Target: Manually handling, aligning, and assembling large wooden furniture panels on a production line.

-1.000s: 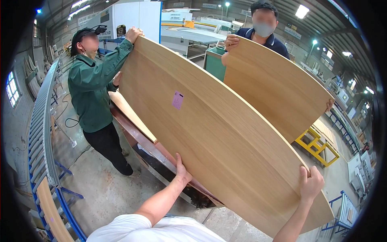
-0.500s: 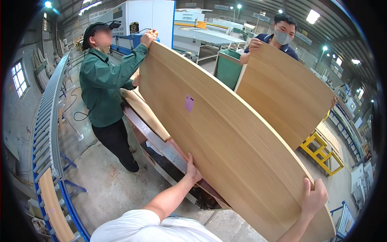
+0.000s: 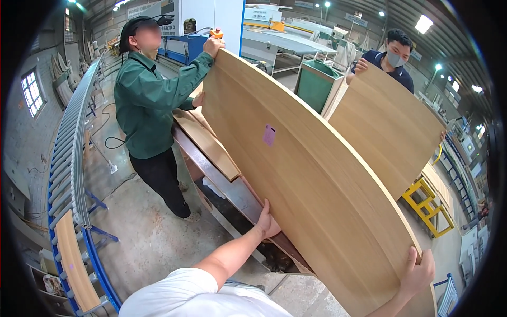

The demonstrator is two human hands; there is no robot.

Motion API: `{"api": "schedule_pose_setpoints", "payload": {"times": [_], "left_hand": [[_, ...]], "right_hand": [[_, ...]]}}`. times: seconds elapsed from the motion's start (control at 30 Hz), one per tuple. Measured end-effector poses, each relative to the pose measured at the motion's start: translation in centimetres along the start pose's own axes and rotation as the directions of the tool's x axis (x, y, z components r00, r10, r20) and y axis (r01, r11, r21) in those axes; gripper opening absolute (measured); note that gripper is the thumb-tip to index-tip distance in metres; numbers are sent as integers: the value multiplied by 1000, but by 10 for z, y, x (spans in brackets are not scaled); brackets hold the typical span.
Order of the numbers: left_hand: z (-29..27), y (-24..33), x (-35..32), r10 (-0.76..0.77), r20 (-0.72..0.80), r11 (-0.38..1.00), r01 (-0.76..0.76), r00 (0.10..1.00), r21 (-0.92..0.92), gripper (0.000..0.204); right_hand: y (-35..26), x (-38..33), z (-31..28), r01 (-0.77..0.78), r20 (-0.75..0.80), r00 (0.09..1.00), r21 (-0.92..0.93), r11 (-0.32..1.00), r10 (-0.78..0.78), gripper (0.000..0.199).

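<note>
A large wooden panel (image 3: pixel 317 169) with a small purple label (image 3: pixel 269 135) stands tilted on its long edge before me. My left hand (image 3: pixel 269 222) is closed at its lower edge, thumb against the wood and the other fingers partly hidden. Farther right, my right hand (image 3: pixel 417 270) grips the upper edge, thumb on the near face, fingers over the far side. At the far end a person in a green jacket (image 3: pixel 150 105) holds the same panel with both hands. Beneath it is a worn workbench (image 3: pixel 211 168) bearing a narrower wooden board (image 3: pixel 208 145).
A roller conveyor (image 3: pixel 71 174) runs along the left, with a wooden strip (image 3: pixel 76 264) on its near end. At the back right, a masked person holds another wooden panel (image 3: pixel 388 127) by a yellow frame (image 3: pixel 429 206). A green bin (image 3: pixel 316 87) stands behind my panel.
The scene has shifted slightly right and, at the far end, down in my view. Both my hands and the green-jacketed person keep their hold on the panel. More of the narrower board shows.
</note>
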State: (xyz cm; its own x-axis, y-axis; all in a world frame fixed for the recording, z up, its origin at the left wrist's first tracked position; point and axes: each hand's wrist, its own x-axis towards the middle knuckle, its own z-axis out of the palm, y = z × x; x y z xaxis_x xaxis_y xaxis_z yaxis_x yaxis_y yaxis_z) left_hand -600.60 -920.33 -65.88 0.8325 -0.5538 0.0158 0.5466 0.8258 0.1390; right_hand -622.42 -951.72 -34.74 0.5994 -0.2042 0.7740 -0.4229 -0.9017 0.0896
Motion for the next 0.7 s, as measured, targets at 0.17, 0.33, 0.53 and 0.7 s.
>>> {"api": "schedule_pose_setpoints", "payload": {"times": [0.17,0.33,0.53,0.7], "left_hand": [[0,1,1,-26,4,1000,26,1000,17,102],[3,2,0,-38,-11,998,38,999,45,104],[-1,3,2,-20,-25,998,22,999,58,106],[-7,3,6,-27,-24,999,28,999,31,109]], "right_hand": [[-2,-5,0,-1,-91,996,-10,1000,0,61],[-6,-3,4,-7,-93,996,-8,1000,6,61],[-6,0,6,-4,-79,997,-7,1000,3,61],[-10,-7,-3,11,-88,996,-14,1000,-12,61]]}}
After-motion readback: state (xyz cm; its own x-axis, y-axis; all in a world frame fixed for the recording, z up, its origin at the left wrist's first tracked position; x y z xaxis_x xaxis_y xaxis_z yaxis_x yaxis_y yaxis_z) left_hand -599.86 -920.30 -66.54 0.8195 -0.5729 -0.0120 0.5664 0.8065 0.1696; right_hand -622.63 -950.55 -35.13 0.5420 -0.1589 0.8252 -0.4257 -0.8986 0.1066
